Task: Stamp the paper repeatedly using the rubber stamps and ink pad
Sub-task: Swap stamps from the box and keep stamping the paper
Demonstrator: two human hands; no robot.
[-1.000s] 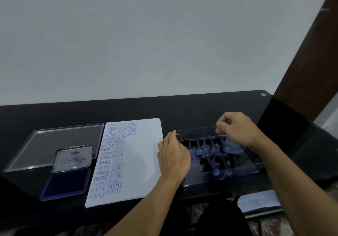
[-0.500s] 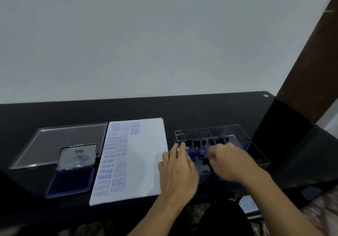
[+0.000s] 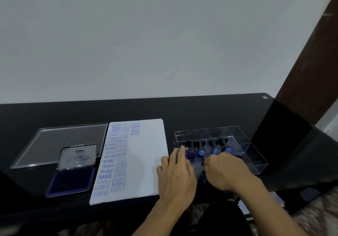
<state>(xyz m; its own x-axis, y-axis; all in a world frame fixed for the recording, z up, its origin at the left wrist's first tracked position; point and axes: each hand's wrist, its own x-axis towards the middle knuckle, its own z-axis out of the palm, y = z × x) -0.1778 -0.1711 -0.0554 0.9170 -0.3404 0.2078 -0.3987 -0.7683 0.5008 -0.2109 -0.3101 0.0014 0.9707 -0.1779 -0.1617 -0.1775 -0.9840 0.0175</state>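
Observation:
A white paper sheet [image 3: 144, 155] lies on the black table [image 3: 201, 113], with columns of blue stamped words down its left half. Left of it sits an open blue ink pad [image 3: 71, 180], its lid [image 3: 77, 156] tilted up. A clear plastic box [image 3: 256, 155] to the right of the sheet holds several rubber stamps [image 3: 201, 152] with blue and purple knobs. My left hand [image 3: 175, 171] rests with straight fingers on the box's left edge. My right hand [image 3: 225, 169] reaches into the near part of the box, fingers curled down; what they touch is hidden.
A clear flat lid [image 3: 60, 140] lies at the far left behind the ink pad. A dark brown post [image 3: 311, 61] rises at the right behind the table's corner. A white wall stands behind the table. The table's front edge runs just under my wrists.
My right hand has come from the far side of the box to its near part. My left hand stays at the box's left edge. The view has shifted slightly.

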